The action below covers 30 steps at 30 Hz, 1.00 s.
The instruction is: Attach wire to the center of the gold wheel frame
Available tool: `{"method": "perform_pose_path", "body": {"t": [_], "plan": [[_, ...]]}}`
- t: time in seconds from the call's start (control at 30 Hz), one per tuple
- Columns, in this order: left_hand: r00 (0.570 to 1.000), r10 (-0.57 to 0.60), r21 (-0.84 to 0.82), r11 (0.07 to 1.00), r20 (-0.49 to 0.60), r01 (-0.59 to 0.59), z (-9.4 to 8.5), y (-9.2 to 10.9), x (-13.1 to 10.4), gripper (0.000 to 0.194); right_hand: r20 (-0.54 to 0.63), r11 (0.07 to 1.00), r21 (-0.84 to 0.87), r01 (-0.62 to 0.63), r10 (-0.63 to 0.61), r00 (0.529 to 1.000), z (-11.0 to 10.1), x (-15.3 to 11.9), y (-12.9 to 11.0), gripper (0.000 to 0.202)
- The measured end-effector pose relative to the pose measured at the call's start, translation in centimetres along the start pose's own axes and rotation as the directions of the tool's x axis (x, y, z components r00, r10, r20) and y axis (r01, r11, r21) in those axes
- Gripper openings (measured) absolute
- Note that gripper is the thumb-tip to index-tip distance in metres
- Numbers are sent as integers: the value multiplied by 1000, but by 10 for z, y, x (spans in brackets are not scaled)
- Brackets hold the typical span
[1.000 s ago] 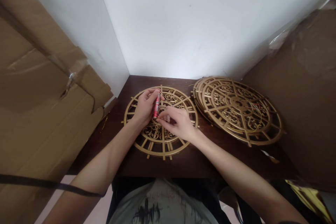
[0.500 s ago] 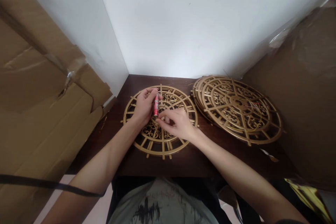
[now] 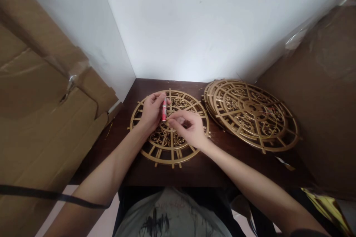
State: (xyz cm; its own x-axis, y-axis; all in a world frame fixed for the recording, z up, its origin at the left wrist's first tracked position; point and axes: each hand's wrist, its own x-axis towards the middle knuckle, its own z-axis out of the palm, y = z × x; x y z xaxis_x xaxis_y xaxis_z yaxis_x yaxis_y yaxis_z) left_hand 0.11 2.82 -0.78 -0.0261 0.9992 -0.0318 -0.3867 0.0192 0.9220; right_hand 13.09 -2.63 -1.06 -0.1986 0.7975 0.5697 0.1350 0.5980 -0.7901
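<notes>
Head view. The left arm enters from the lower left and extends forward and inward over the dark table. The left hand is positioned above the far-left part of a round gold openwork disc. Its fingers and thumb are closed around the far end of a slim red tube. The tube is located above the disc's central area, with its near end exposed and directed toward the person.

The right arm enters from the lower right and extends diagonally inward. The right hand is positioned over the right-of-centre part of the same disc, palm facing inward, fingers curled. Its thumb and forefinger extend toward the near end of the tube, with the tips close together just beside it. Whether the tips pinch a small part or touch the tube cannot be told at this size.

The disc lies flat on the table, its lower rim fully visible between the forearms. To its right is a stack of similar discs, the top one tilted. A small blade-like item lies near the stack's lower right edge.
</notes>
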Motion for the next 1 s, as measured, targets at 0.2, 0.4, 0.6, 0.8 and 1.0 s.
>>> {"method": "perform_pose_path", "body": {"t": [0.2, 0.4, 0.6, 0.8, 1.0], "plan": [[1000, -9, 1, 1000, 4, 9, 0, 1, 0, 18, 69, 984, 93, -153, 147, 987, 4, -2, -1, 10], [1000, -10, 3, 1000, 3, 10, 0, 2, -2, 18, 93, 993, -114, -32, 43, 995, 2, -2, 2, 13], [1000, -11, 0, 1000, -11, 11, 1, 2, -1, 18, 116, 957, -279, 76, -44, 992, 3, -4, 4, 15], [999, -4, 8, 1000, -33, 4, 1, 2, -2, 16, 107, 943, -326, 74, -41, 993, 4, -6, 5, 15], [999, 10, 17, 1000, -33, -9, 0, 2, -1, 18, 98, 931, -359, 69, -35, 995, 4, -6, 7, 17]]}}
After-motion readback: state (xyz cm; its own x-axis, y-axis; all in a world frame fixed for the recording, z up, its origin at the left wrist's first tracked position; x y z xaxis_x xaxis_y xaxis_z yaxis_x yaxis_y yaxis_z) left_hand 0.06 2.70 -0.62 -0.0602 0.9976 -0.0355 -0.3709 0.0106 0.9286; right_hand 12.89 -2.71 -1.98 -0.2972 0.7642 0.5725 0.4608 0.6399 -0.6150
